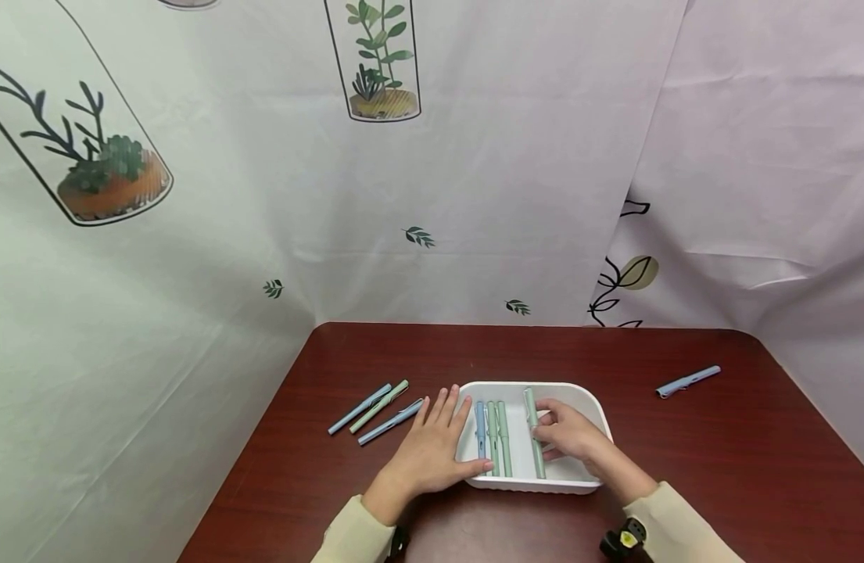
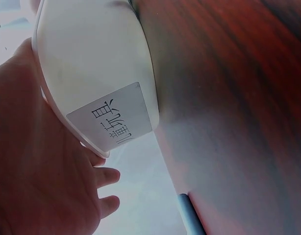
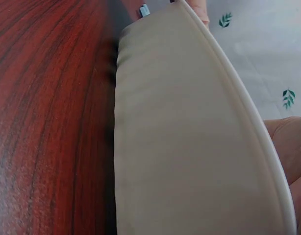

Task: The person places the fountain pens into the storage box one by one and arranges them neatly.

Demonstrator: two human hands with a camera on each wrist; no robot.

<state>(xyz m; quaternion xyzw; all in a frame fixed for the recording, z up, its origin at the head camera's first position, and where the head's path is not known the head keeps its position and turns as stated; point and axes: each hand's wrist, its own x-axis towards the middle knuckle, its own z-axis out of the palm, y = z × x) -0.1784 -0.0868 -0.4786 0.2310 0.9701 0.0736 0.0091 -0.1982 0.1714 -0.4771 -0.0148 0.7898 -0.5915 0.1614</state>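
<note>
- On the left of the worktop (image 1: 516, 352), a blue pen (image 1: 360, 409), a green pen (image 1: 378, 407) and a second blue pen (image 1: 391, 422) lie close by; each looks light, hard and smooth, so it may roll or slip; the middle seems best to hold;
- The left hand (image 1: 439, 450) rests on the left edge of the white tray (image 1: 537, 485); its fingers are straight and spread, gripping nothing;
- In the tray, a third blue pen (image 1: 481, 430) and two green pens (image 1: 504, 438) lie side by side;
- Right of them, the right hand (image 1: 572, 430) pinches another green pen (image 1: 532, 410) near its middle, inside the tray; I cannot tell if it touches the bottom;
- Far right, a lone blue pen (image 1: 688, 381) lies on the worktop
</note>
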